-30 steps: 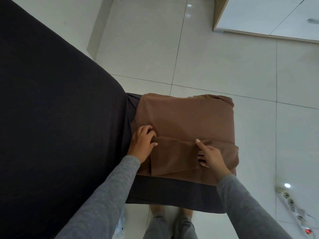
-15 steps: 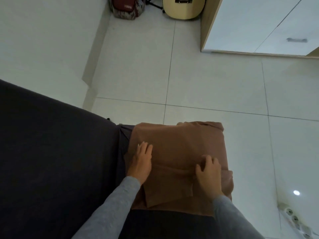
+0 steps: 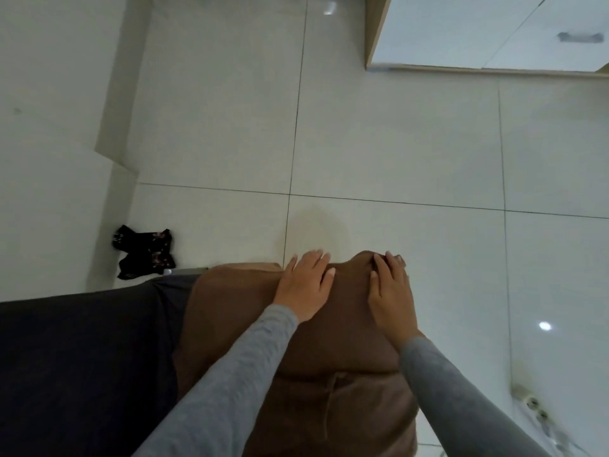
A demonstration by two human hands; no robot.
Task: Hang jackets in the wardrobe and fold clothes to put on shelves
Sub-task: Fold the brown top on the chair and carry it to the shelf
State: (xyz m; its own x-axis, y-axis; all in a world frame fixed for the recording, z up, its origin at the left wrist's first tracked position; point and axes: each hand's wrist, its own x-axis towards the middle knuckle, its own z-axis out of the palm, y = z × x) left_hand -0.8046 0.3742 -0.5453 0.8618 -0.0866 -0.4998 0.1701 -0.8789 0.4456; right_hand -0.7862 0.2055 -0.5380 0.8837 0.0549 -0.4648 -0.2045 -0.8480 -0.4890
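Grey-sleeved arms reach away over a folded brown garment (image 3: 329, 374) lying on the right edge of a dark surface (image 3: 82, 357), its long axis running near to far. The left hand (image 3: 304, 286) and right hand (image 3: 392, 293) press flat on its far end, fingers straight, gripping nothing.

no text, label, brand, number or sign could be read anywhere; the small dark patterned cloth (image 3: 145, 252) on the floor showed only blurred marks.
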